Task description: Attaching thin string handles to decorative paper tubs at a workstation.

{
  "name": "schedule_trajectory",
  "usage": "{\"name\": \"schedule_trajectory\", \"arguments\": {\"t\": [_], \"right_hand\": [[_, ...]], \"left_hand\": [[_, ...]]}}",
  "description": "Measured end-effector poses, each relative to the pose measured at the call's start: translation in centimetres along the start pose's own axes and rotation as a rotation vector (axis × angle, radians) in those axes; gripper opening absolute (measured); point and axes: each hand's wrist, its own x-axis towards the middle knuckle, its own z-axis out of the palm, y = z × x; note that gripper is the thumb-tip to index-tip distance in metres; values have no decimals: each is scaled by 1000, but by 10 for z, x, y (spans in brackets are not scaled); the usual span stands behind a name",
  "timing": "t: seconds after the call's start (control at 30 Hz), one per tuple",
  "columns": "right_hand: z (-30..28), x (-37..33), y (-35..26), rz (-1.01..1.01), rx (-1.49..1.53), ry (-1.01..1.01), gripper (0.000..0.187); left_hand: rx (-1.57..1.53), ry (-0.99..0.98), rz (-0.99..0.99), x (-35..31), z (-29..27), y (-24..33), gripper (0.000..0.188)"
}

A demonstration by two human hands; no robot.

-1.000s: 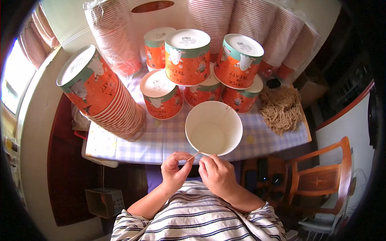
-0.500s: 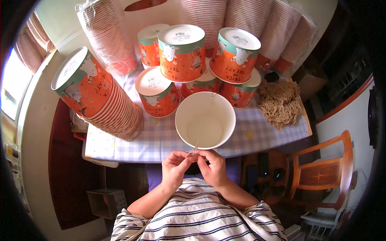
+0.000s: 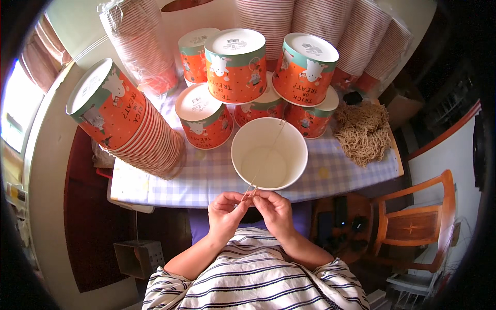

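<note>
A paper bucket with a white inside stands upright at the front table edge, its mouth turned up toward me. At its near rim, my left hand pinches a thin tan string between thumb and fingertips. My right hand is closed on the same string, with its fingertips almost touching the left ones. A strand runs from my fingers across the bucket's mouth to the far rim, where it seems attached. The fingertips hide how the string meets the near rim.
Orange-and-green buckets stand upside down behind, some stacked on others. A tall nested stack leans at left. Tangled tan strings lie at right on the checked tablecloth. Wrapped bucket stacks line the back. A wooden chair stands right.
The bucket has shifted slightly to the right. The strand across its mouth now shows plainly. Both hands stay nearly in place, still pinching the string.
</note>
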Motion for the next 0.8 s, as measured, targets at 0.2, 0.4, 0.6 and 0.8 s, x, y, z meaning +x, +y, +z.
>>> {"name": "schedule_trajectory", "arguments": {"t": [0.2,0.4,0.6,0.8], "right_hand": [[-8,-3,-13,-236,-475,77,15],[-9,-2,-20,-459,-721,84,20],[-4,2,-13,-548,-845,67,22],[-3,5,-8,-554,-876,69,20]], "left_hand": [[120,27,51,1,1,5,8],[240,9,143,1,5,8,7],[399,1,233,1,4,9,7],[436,-9,239,1,5,11,8]]}}
